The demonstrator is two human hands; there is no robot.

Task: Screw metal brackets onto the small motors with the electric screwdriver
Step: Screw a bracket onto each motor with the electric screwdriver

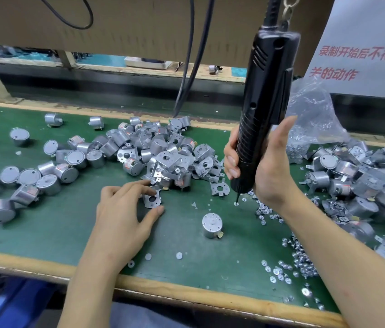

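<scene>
At the near edge, the green worktop (186, 261) carries scattered screws (302, 263) and small washers beside the right forearm. A little farther in, one motor (211, 225) stands alone on its flat end, apart from both hands. The left hand (125, 209) curls its fingers and thumb round a bracket (152, 200) that rests on the worktop at the foot of the heap. The right hand (266, 166) grips the black screwdriver (266, 100) low on its ribbed body, holding it nearly upright, with the bit tip just above a loose screw. Behind lies a big heap of motors and brackets (163, 150), with more to the right (361, 178). Farther back are a clear plastic bag (312, 110) and a white sign (366, 43) with red characters.
</scene>
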